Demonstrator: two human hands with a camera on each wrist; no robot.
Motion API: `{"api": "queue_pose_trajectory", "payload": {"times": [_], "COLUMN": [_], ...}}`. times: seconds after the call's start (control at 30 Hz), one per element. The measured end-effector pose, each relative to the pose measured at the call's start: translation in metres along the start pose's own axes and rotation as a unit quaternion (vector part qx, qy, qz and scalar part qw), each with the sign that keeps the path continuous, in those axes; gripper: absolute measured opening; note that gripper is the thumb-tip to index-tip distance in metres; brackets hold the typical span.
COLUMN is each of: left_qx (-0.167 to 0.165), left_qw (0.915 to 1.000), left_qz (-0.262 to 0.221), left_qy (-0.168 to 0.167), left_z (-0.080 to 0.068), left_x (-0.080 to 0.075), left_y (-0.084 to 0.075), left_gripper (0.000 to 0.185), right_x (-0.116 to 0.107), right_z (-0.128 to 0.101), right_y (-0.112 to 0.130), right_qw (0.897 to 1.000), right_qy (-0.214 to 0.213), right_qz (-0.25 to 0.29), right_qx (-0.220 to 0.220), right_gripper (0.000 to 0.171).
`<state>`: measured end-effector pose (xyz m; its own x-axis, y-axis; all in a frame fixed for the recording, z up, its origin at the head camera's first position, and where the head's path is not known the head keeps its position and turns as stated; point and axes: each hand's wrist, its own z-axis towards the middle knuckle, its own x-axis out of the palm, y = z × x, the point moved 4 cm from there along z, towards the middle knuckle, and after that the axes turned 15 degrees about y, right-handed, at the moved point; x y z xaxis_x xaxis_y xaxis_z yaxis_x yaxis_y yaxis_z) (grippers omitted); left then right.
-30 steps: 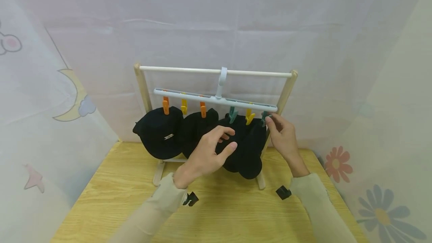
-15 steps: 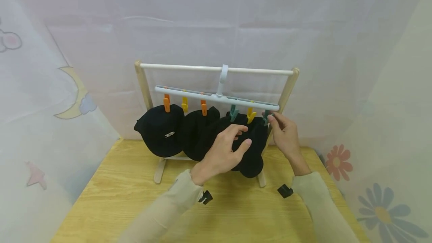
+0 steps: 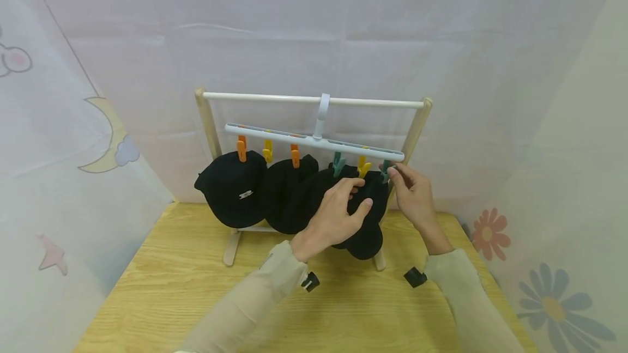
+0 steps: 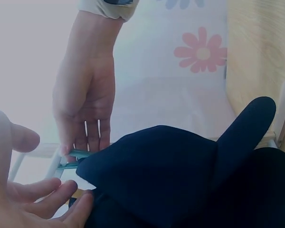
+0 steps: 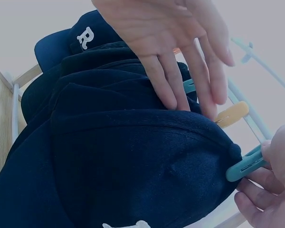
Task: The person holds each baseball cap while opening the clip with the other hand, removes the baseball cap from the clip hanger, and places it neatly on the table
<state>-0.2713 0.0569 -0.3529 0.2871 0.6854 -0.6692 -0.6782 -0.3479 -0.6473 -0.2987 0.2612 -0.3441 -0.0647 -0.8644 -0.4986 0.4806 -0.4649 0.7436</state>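
Note:
A pale blue clip hanger (image 3: 314, 143) hangs from the white bar of a wooden rack (image 3: 208, 119) and carries three black caps. My right hand (image 3: 411, 189) pinches the rightmost green clip (image 3: 386, 170), which sits on the edge of the rightmost cap (image 3: 365, 233); the right wrist view shows this green clip (image 5: 244, 164) between my fingertips. My left hand (image 3: 338, 214) lies with straight fingers on the top of that black cap (image 5: 133, 161), just under the yellow clip (image 3: 363, 168). The left wrist view has the cap (image 4: 180, 175) below my right hand (image 4: 85, 95).
Two more black caps (image 3: 230, 189) hang at the left on orange clips (image 3: 241, 148). The rack stands at the back of a wooden table (image 3: 162, 293). Sheer white curtains with a moon (image 3: 110, 140) and flowers (image 3: 488, 233) close in the sides and back.
My left hand has moved right and up across the caps to the rightmost one, near the yellow clip. My right hand has stayed on the green clip.

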Motion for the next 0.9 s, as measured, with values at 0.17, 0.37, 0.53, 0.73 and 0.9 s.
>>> {"api": "queue_pose_trajectory", "payload": {"times": [0.17, 0.37, 0.53, 0.73, 0.9], "left_qx": [-0.02, -0.04, -0.059, -0.076, -0.084], "left_qw": [0.9997, 0.9988, 0.9976, 0.9964, 0.9959], "left_qz": [-0.01, -0.024, -0.025, -0.03, -0.024], "left_qy": [0.005, 0.017, 0.024, 0.023, 0.023], "left_z": [0.007, 0.013, 0.017, 0.02, 0.023], "left_x": [0.004, 0.008, 0.01, 0.01, 0.012], "left_y": [0.002, 0.004, 0.003, 0.003, 0.007], "left_gripper": [0.05, 0.051, 0.052, 0.051, 0.049], "right_x": [0.0, -0.001, -0.001, -0.001, -0.002], "right_z": [0.0, -0.001, -0.003, -0.004, -0.004], "right_y": [0.0, -0.002, -0.003, -0.005, -0.007], "right_qw": [1.0, 1.0, 0.999, 0.997, 0.995], "right_qy": [0.01, 0.016, 0.012, 0.015, 0.023], "right_qz": [0.007, 0.016, 0.03, 0.054, 0.078], "right_qx": [-0.002, 0.003, 0.018, 0.05, 0.061], "right_gripper": [0.035, 0.036, 0.041, 0.044, 0.045]}}
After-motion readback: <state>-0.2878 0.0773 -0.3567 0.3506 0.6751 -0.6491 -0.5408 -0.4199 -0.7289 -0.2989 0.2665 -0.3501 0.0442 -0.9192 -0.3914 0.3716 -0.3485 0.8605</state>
